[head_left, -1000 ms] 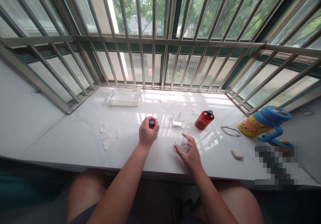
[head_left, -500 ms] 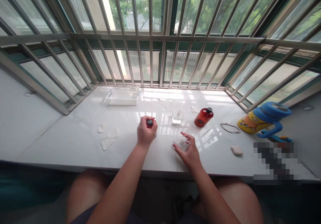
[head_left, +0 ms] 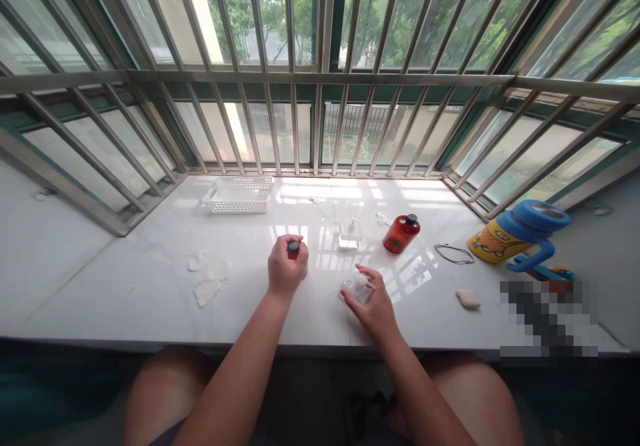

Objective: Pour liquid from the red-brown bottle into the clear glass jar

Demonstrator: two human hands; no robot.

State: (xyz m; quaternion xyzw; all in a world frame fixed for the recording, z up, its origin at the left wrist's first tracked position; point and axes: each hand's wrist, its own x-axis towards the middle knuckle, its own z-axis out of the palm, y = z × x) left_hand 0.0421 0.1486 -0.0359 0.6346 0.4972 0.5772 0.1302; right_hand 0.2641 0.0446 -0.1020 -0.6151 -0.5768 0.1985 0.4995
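Observation:
My left hand [head_left: 287, 266] is wrapped round a small reddish bottle with a black cap [head_left: 293, 247]; most of the bottle is hidden by the fingers. To its right, my right hand [head_left: 377, 306] grips a clear square container [head_left: 357, 287] between thumb and fingers, low over the white counter. Something whitish shows in or through the container, too unclear to name. Behind it stands another clear, square-based container [head_left: 349, 238]. A larger red-brown bottle with a black cap [head_left: 401, 234] is beyond my right hand.
White plastic basket [head_left: 239, 196] at the back left. Crumpled white tissues [head_left: 208, 291] lie left of my left hand. A dark cord loop [head_left: 454, 255], a pale rounded case [head_left: 468, 299] and a blue-yellow jug [head_left: 515, 233] are to the right. Metal bars [head_left: 320, 78] close off the back.
The whole view has shifted slightly. Both hands keep their holds on the bottle and the clear container, with little visible movement over the counter.

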